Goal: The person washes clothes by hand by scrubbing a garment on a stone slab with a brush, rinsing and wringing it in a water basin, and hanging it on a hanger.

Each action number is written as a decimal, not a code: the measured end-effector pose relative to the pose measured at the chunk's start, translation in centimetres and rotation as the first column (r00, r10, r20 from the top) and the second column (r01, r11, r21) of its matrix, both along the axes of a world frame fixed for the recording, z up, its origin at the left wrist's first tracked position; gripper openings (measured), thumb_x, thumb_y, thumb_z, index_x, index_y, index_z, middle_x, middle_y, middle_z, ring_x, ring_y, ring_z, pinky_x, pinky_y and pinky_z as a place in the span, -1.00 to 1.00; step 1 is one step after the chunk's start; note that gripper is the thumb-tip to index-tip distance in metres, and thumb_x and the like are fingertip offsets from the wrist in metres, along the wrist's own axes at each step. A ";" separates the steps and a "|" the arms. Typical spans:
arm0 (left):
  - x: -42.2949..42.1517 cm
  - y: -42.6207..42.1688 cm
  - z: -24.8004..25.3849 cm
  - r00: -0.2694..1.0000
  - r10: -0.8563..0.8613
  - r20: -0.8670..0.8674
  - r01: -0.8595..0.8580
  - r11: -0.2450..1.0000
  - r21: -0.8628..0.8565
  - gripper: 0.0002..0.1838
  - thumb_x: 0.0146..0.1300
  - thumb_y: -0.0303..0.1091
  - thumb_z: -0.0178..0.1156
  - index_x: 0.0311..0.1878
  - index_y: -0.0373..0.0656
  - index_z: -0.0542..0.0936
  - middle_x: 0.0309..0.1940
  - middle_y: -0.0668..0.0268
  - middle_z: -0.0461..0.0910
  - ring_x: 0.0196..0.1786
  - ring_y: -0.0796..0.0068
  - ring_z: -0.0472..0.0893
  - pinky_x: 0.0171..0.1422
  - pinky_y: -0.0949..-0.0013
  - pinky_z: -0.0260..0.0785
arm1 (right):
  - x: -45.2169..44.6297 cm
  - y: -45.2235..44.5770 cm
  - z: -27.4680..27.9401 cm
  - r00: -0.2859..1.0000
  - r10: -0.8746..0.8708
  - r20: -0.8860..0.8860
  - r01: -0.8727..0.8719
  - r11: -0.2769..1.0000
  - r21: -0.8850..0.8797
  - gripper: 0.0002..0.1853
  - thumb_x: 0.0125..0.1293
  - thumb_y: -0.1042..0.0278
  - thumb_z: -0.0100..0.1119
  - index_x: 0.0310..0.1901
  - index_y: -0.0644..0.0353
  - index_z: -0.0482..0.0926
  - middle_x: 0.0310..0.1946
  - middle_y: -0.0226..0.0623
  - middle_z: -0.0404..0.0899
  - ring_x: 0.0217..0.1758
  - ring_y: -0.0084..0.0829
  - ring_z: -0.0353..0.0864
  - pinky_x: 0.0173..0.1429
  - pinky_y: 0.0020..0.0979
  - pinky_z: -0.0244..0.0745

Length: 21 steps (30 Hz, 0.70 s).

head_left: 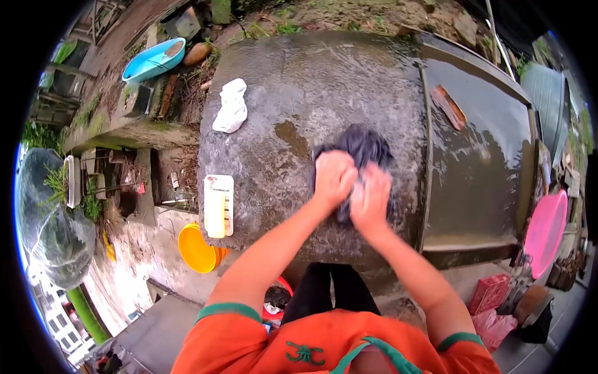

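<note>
A dark wet cloth (364,146) lies bunched on the wet concrete slab (261,68), and its folds hide its exact shape. My left hand (334,177) is closed on the cloth, knuckles up. Close beside it, my right hand (370,198) is slightly blurred, with its fingers bent over the same cloth. Toward the slab's left edge sits a white tray (230,206) with a yellow bar-like piece (214,213) along it. Farther back lies a crumpled white cloth or bag (232,107).
Right of the slab, a basin of murky water (476,181) holds a floating brownish piece (450,107). A yellow bucket (198,248) stands below the slab's left corner. Around the edges are a blue tub (146,65), pink basin (548,234) and red crate (490,293).
</note>
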<state>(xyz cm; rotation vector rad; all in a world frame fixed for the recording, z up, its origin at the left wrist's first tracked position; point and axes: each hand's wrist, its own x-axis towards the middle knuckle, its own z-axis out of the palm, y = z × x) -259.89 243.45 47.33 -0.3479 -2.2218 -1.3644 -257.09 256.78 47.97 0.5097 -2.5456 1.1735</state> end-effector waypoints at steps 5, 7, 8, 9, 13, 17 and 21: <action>-10.7 -0.5 0.9 0.902 0.361 0.237 -0.156 0.784 -0.601 -0.75 0.21 -0.16 -0.04 -0.37 -0.05 0.59 -0.38 0.25 0.53 -0.12 0.22 0.46 -0.01 0.10 0.22 | -14.9 -0.7 2.5 0.961 0.057 0.271 -0.229 0.714 0.662 -0.49 0.09 0.08 0.04 0.05 0.17 0.40 0.05 -0.06 0.40 0.19 -0.06 0.28 0.25 0.06 0.05; -12.6 0.5 -1.6 0.835 0.545 -0.076 -0.493 0.681 -0.541 -0.70 0.18 -0.10 -0.02 -0.40 -0.05 0.62 -0.28 0.22 0.57 0.07 0.26 0.39 0.14 0.04 0.12 | -16.7 -1.3 2.3 0.958 -0.181 0.221 -0.014 0.742 0.671 -0.54 0.23 0.07 -0.05 0.18 -0.07 0.36 0.18 -0.13 0.34 0.30 -0.04 0.19 0.31 0.16 -0.07; -11.1 0.7 -0.9 0.879 0.475 0.028 -0.381 0.739 -0.555 -0.68 0.20 -0.09 -0.03 -0.35 -0.08 0.60 -0.25 0.21 0.56 0.05 0.23 0.41 0.12 0.06 0.17 | -16.0 -2.4 3.7 0.870 -0.329 0.367 0.003 0.748 0.664 -0.57 0.28 0.08 -0.09 0.19 -0.15 0.36 0.22 -0.16 0.32 0.32 -0.04 0.17 0.31 0.21 -0.10; -8.9 0.0 0.6 0.904 0.403 0.141 -0.265 0.789 -0.554 -0.67 0.23 -0.07 -0.03 -0.30 -0.11 0.59 -0.23 0.20 0.56 0.03 0.20 0.44 0.10 0.09 0.21 | -15.2 -0.6 2.5 0.843 -0.210 0.496 -0.105 0.839 0.534 -0.56 0.30 0.07 -0.10 0.20 -0.08 0.36 0.23 -0.13 0.31 0.33 -0.03 0.17 0.31 0.19 -0.07; 3.0 0.3 0.0 0.967 0.250 0.049 -0.250 0.968 -0.010 -0.74 0.07 -0.06 0.15 -0.47 -0.03 0.46 -0.37 0.32 0.50 -0.17 0.23 0.47 -0.06 0.17 0.19 | -1.8 1.0 0.3 0.994 0.093 0.055 -0.102 0.980 0.171 -0.53 0.29 0.06 -0.06 0.05 0.28 0.43 0.07 0.04 0.43 0.16 0.02 0.36 0.24 -0.02 0.18; -3.1 -0.1 0.6 0.815 0.420 0.399 -0.208 0.855 -0.476 -0.77 0.12 -0.15 0.02 -0.42 0.00 0.62 -0.36 0.33 0.58 -0.12 0.35 0.46 -0.04 0.18 0.17 | -11.5 -0.9 -0.4 0.958 0.120 0.260 -0.245 0.812 0.529 -0.51 0.30 0.04 -0.10 -0.01 0.37 0.44 -0.03 0.05 0.49 0.04 -0.02 0.45 0.17 -0.14 0.29; -5.2 1.5 0.3 0.677 0.682 0.278 -0.549 0.719 -0.425 -0.72 0.14 -0.09 0.01 -0.36 0.01 0.64 -0.22 0.36 0.56 -0.01 0.30 0.42 0.15 0.09 0.08 | -22.7 0.9 -7.5 0.912 0.331 0.240 -0.403 0.832 0.381 -0.48 0.33 0.00 -0.15 0.06 0.33 0.42 0.00 0.03 0.48 0.06 -0.09 0.44 0.16 -0.21 0.26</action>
